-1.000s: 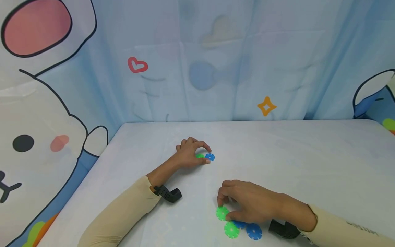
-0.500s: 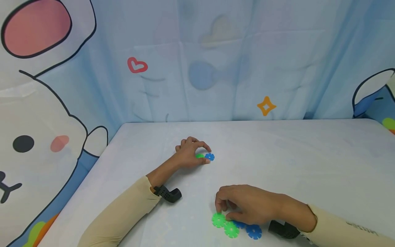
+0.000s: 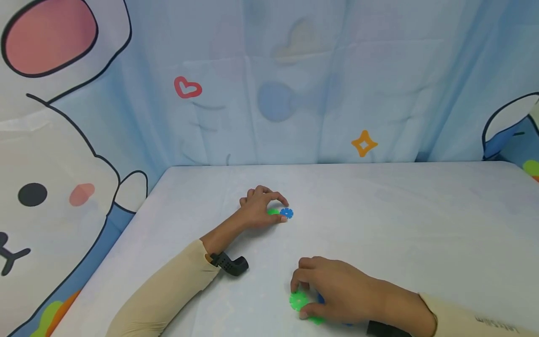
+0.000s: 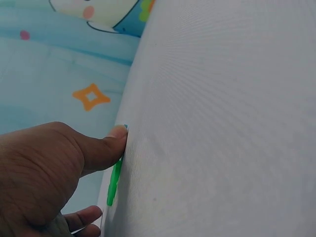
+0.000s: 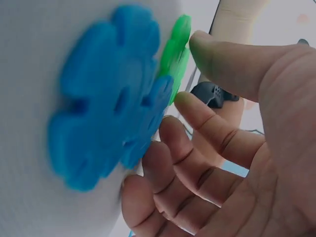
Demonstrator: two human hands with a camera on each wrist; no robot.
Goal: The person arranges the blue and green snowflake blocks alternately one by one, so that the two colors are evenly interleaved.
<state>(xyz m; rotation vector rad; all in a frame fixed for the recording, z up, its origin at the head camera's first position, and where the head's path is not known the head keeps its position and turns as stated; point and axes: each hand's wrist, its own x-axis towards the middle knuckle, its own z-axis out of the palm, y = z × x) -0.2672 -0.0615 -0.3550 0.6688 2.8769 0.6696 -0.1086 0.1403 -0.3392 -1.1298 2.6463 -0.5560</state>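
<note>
In the head view, the left hand is at the middle of the table, its index finger and thumb at opposite edges of a blue flower-shaped disc, with a green disc beside it under the hand. Nearer the front, the right hand has its index finger and thumb at the edges of a green disc. Part of a second green disc shows below the thumb. Two blue discs lie mostly hidden under this hand; the right wrist view shows a large blue disc close up.
A white cloth covers the table. Behind it hangs a blue curtain with cartoon prints. Black wrist cameras sit on both wrists, the left one just above the cloth.
The first green disc has shifted left and toward the front. The right thumb has moved onto its near edge, and that hand now covers most of the blue discs. The left hand has stayed still.
</note>
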